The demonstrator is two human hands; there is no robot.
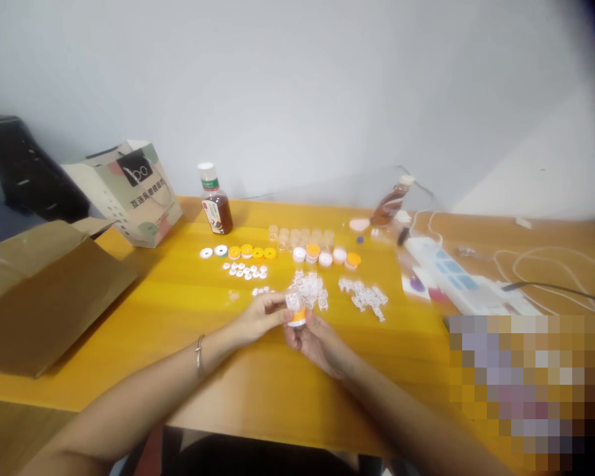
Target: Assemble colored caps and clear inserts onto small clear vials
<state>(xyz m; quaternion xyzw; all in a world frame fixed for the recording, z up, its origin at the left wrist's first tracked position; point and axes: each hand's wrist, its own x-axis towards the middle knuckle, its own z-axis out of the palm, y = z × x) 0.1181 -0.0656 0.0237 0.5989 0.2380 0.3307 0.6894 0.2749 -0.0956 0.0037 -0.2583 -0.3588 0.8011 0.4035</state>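
Both my hands meet over the wooden table [218, 390], closed on one small round container [297, 316] with a clear top, an orange band and a white base. My left hand [260, 318] grips it from the left, and my right hand [317, 340] from the right and below. Just beyond my fingers lies a heap of small white plastic pieces [310, 287]. A second pile of white pieces [364, 297] is to its right. Small white discs [245, 270] sit behind my left hand. Further back are orange and white round caps [246, 251] and several clear cups [302, 238].
An open cardboard box [54, 291] and a printed paper bag [139, 198] stand at the left. A dark drink bottle [215, 205] is upright at the back; another bottle [391, 203] leans at the right. A power strip [446, 271] with cables [540, 254] lies on the right.
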